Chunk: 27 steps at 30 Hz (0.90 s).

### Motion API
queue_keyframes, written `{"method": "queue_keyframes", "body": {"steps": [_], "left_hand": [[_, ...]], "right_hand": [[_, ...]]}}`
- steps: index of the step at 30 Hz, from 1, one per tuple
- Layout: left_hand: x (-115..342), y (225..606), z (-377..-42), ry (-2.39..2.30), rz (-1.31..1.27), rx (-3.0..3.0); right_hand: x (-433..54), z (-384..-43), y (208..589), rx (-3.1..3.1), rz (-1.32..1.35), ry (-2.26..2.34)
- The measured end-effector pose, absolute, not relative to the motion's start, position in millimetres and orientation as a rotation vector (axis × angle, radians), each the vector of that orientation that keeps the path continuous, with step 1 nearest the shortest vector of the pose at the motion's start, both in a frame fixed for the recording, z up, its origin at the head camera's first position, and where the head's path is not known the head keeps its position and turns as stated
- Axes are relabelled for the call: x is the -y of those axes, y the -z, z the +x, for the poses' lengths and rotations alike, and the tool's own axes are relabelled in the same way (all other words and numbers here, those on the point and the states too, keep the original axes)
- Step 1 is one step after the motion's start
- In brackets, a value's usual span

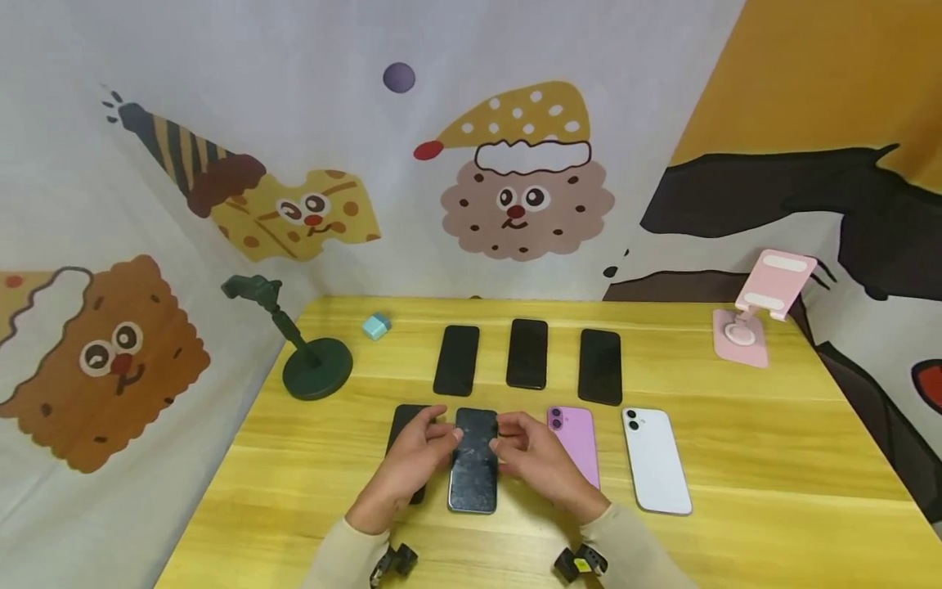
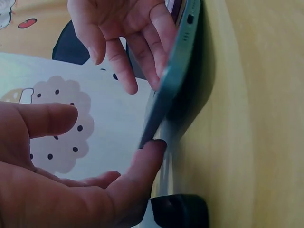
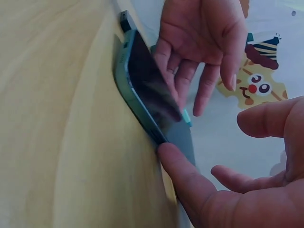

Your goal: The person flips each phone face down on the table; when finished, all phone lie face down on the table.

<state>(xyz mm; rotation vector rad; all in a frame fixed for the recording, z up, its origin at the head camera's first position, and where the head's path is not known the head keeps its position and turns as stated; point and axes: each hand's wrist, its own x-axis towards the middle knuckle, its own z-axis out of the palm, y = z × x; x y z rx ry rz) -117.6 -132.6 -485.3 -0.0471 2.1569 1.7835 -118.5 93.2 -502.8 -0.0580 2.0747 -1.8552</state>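
A dark phone is flanked by two hands above a wood-grained table, its long edges touched by fingertips of the left hand and the right hand; neither hand is closed around it, and both thumbs are held clear. A black phone is partly covered by the left hand; a pink phone and a white phone are laid to the right.

Forearms extend from the surface's near side, left hand and right hand facing each other, fingers parted.
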Motion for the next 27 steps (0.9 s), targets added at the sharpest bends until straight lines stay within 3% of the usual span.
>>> {"method": "queue_keyframes", "body": {"steps": [9,27], "left_hand": [[132.4,487.4,-120.3,-1.913,-0.106,-2.078],[127.2,504.1,-128.1,-2.062,0.014,-1.836]], "right_hand": [[-90.3,-118.5,504.1,-2.118,-0.111,1.814],[-93.8,-121.0,504.6,-2.109,-0.151,1.785]]}}
